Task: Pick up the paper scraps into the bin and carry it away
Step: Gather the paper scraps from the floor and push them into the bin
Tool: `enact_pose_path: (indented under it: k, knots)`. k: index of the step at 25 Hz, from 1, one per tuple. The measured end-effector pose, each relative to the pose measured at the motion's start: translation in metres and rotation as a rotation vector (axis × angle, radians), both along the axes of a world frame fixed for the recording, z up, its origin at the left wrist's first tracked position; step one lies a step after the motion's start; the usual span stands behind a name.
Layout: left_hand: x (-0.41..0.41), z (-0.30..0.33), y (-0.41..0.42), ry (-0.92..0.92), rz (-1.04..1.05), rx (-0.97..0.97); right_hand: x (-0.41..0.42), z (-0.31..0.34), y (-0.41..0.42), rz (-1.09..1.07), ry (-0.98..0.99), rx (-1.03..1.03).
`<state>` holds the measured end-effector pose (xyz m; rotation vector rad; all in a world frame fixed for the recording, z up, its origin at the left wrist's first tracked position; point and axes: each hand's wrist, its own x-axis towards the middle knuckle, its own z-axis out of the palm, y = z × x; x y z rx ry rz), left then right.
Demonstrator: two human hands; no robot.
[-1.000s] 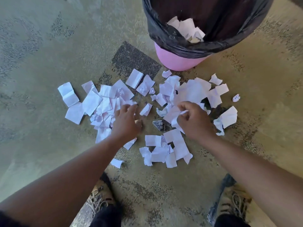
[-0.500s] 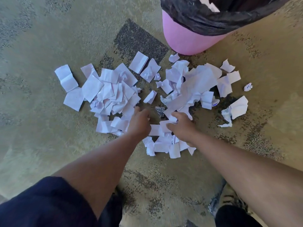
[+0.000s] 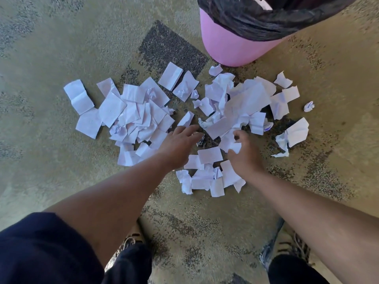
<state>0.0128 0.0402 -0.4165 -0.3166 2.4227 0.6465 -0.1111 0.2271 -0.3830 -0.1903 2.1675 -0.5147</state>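
The left hand [image 3: 178, 147] is stretched out low over the floor [image 3: 51, 58] with its fingers straight and spread, and it holds nothing. The right hand [image 3: 244, 153] has its fingers curled around some of the paper scraps [image 3: 231, 145]. More scraps lie on the floor around both hands, and the pink bin [image 3: 227, 46], lined with a black bag [image 3: 256, 23], stands just behind them.

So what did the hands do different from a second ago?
Both hands came back toward the person: the left hand off the left pile, now spread open near the middle; the right hand down from the big heap, its fingers now curled on a paper scrap. The bin and the other scraps stayed put.
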Motion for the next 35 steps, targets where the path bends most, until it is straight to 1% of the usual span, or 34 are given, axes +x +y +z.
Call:
enact_pose_path:
  k: [2, 3, 7, 11, 13, 14, 16, 17, 19, 20, 22, 24, 28, 31, 35]
  knots:
    - [-0.007, -0.003, 0.003, -0.036, -0.140, -0.041, -0.002, -0.006, 0.000, 0.046, -0.010, 0.028]
    - [-0.010, -0.005, 0.006, -0.037, -0.145, -0.058, -0.002, -0.009, 0.000, 0.056, -0.009, 0.025]
    - [-0.017, -0.010, 0.016, 0.024, 0.005, -0.064, 0.000, -0.010, -0.001, -0.077, -0.068, 0.007]
    - [-0.023, -0.011, 0.017, 0.021, 0.145, -0.026, 0.000, -0.010, 0.001, -0.116, -0.109, 0.012]
    - [-0.020, -0.011, 0.019, 0.014, 0.182, -0.018, -0.001, -0.009, 0.004, -0.142, -0.142, 0.038]
    - [-0.017, -0.011, 0.019, 0.023, 0.237, -0.006, -0.001, -0.008, 0.005, -0.158, -0.156, 0.053]
    - [-0.015, -0.010, 0.018, 0.041, 0.436, 0.051, -0.001, -0.009, 0.007, -0.184, -0.182, 0.079]
    - [-0.016, -0.006, 0.020, 0.043, 0.527, 0.112, -0.001, -0.010, 0.006, -0.197, -0.197, 0.088]
    - [-0.020, 0.007, 0.032, -0.045, 0.625, 0.264, 0.003, -0.015, 0.003, -0.232, -0.246, 0.099]
    - [-0.020, 0.010, 0.042, -0.108, 0.645, 0.315, 0.006, -0.016, -0.001, -0.256, -0.277, 0.100]
    - [-0.017, 0.010, 0.062, -0.151, 0.659, 0.313, 0.012, -0.020, -0.008, -0.304, -0.328, 0.106]
    - [-0.013, 0.007, 0.075, -0.126, 0.669, 0.257, 0.018, -0.023, -0.011, -0.328, -0.359, 0.109]
    - [-0.009, 0.005, 0.081, -0.115, 0.756, 0.231, 0.022, -0.024, -0.005, -0.343, -0.407, 0.071]
    - [-0.001, 0.003, 0.081, -0.107, 0.763, 0.276, 0.031, -0.021, -0.001, -0.362, -0.464, 0.022]
    - [0.005, 0.007, 0.079, -0.109, 0.838, 0.342, 0.045, -0.015, -0.006, -0.416, -0.566, -0.078]
